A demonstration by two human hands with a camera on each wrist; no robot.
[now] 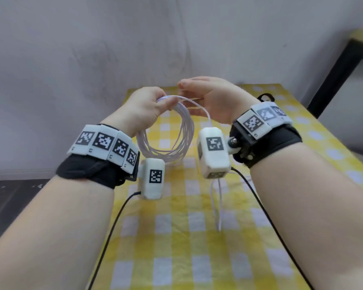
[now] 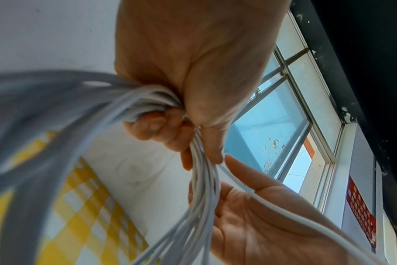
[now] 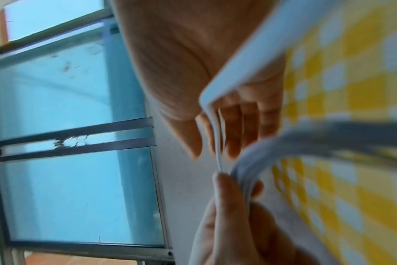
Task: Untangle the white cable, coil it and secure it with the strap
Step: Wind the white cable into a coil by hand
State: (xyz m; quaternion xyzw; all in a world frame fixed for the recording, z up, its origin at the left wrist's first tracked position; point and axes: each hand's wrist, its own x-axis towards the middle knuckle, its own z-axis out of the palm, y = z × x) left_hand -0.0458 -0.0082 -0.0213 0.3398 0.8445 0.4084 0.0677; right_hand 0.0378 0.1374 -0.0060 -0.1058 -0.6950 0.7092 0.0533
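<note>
The white cable point(image 1: 187, 130) is wound into a coil of several loops that hangs above the table. My left hand point(image 1: 153, 103) grips the top of the coil in a fist, with the bundle point(image 2: 152, 102) squeezed between its curled fingers. My right hand point(image 1: 193, 86) is held just to the right of it, fingers straight. One loose strand point(image 2: 272, 206) lies across its open palm point(image 3: 181, 53) and runs between thumb and fingers back to the coil point(image 3: 249, 156). The cable's free tail point(image 1: 218, 206) hangs down to the cloth. I cannot clearly see a strap.
A table with a yellow-and-white checked cloth point(image 1: 176, 248) lies below both hands. A small black looped object point(image 1: 265, 97) sits behind my right wrist. A dark frame point(image 1: 333, 70) stands at the right, and a pale wall rises behind the table. Thin black leads point(image 1: 117, 218) trail from the wrist cameras.
</note>
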